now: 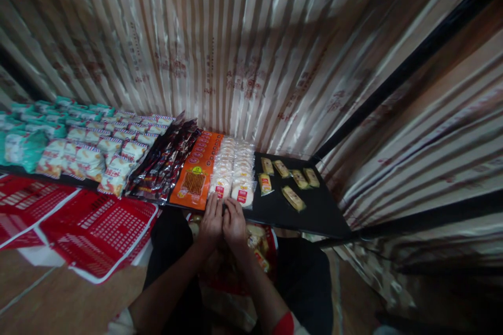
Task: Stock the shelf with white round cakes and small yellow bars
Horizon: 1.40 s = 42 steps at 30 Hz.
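Note:
Side by side at the shelf's front edge are my left hand (pixel 212 221) and my right hand (pixel 234 222), fingers stretched forward. The left fingertips touch the near end of one row of white round cracker packs (pixel 222 166). Those of my right hand rest at the front of the second row of cracker packs (pixel 242 172). Both rows run back across the black shelf (pixel 314 214), and their front packs carry red labels. Neither hand is closed round a pack. To the left lies a flat orange snack bag (pixel 196 175); several small yellow wrapped snacks (pixel 294 198) lie loose on the right.
Dark snack bags (pixel 167 157), white snack bags (pixel 88 159) and teal packs (pixel 29 144) fill the shelf leftward. Between my knees stands a red basket (pixel 274 243) of packs. Red baskets (pixel 106 230) sit below left. A black post (pixel 393 76) slants up at right before striped sheeting (pixel 220 52).

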### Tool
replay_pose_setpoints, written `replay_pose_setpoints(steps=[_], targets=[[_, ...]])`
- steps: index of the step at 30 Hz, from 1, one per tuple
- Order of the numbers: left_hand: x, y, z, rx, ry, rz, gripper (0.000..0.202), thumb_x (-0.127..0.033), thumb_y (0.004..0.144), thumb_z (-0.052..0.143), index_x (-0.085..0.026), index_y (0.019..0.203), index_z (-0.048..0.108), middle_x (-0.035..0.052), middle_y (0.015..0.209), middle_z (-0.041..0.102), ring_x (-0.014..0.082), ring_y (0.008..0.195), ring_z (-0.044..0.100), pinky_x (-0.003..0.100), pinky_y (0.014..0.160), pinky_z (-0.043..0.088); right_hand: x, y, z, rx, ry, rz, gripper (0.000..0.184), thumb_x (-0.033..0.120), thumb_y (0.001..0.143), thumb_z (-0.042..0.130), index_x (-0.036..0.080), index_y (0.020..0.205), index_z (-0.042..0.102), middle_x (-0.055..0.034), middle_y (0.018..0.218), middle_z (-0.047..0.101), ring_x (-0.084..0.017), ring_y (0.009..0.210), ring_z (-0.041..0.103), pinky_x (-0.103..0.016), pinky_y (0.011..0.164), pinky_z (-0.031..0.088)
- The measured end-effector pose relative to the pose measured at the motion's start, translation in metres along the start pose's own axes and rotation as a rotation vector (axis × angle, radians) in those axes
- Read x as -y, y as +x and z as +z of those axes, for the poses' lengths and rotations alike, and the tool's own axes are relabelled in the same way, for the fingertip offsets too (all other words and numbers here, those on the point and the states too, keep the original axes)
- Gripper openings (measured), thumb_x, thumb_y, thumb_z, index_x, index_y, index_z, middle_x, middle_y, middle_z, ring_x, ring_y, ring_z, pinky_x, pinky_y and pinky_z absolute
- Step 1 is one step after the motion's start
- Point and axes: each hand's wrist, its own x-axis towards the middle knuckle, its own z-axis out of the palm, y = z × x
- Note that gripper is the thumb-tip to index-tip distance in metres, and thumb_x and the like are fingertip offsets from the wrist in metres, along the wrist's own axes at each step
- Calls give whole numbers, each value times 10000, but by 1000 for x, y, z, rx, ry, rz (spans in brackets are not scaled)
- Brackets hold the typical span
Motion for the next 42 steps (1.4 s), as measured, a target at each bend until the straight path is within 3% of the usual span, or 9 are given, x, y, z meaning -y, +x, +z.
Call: replay_pose_setpoints(steps=[7,11,13,18,20,24,32,37,42], targets=[[-1,-9,-13,8,-45,48,438,-150,868,332,-38,1286,401,202,1418,339,252,1360,217,435,1075,339,1,-21,-3,-17,3,-38,386,131,791,349,143,1058,627,-124,1089,597,-183,1044,543,-342,943,436],[-5,-33,-21,-14,-84,44,394,-140,865,330,-80,1232,459,180,1366,419,232,1333,293,441,1045,381,-1,-43,1,22,22,-33,362,147,814,324,156,1008,629,-102,990,634,-173,948,572,-324,884,454],[-7,-52,-20,8,-95,23,375,-148,859,353,-100,1209,478,170,1321,468,237,1297,353,455,1033,386,-5,-57,6,67,-9,41,347,166,829,319,156,985,629,-103,971,647,-184,928,578,-334,872,450],[-5,-110,1,131,-117,-119,358,-139,843,338,-139,1158,508,148,1295,489,254,1272,381,503,1012,376,-15,-92,15,321,-108,328,300,193,827,375,167,986,629,-117,950,673,-208,894,612,-334,835,446],[-3,-130,12,216,-121,-185,404,-110,819,323,-145,1186,489,140,1302,489,250,1276,378,511,1017,364,-17,-103,16,403,-49,372,306,193,836,368,190,1006,623,-99,987,676,-193,909,619,-307,830,445],[-4,-153,26,395,-102,-232,480,-78,769,345,-70,1236,458,213,1334,441,294,1293,350,542,1044,300,-18,-113,15,477,44,451,304,208,834,374,176,992,631,-103,1004,676,-188,928,620,-298,839,445],[-9,-149,16,471,-218,-199,500,-151,767,414,-41,1255,439,245,1360,399,326,1309,316,566,1044,280,-34,-117,12,419,180,653,253,249,758,474,182,943,633,-76,973,681,-183,899,625,-298,826,457],[-19,-131,0,437,-330,-230,434,-134,822,335,-129,1236,466,153,1285,518,224,1239,434,463,1044,333,-39,-114,2,307,355,641,241,372,730,494,202,832,631,-47,805,685,-188,753,619,-301,721,472],[-33,-108,-18,451,-475,-314,404,-222,857,315,-126,1198,510,146,1209,576,209,1146,517,378,998,389,-34,-102,-9,297,413,676,316,486,702,502,190,705,612,-23,666,642,-169,630,577,-278,625,448]])
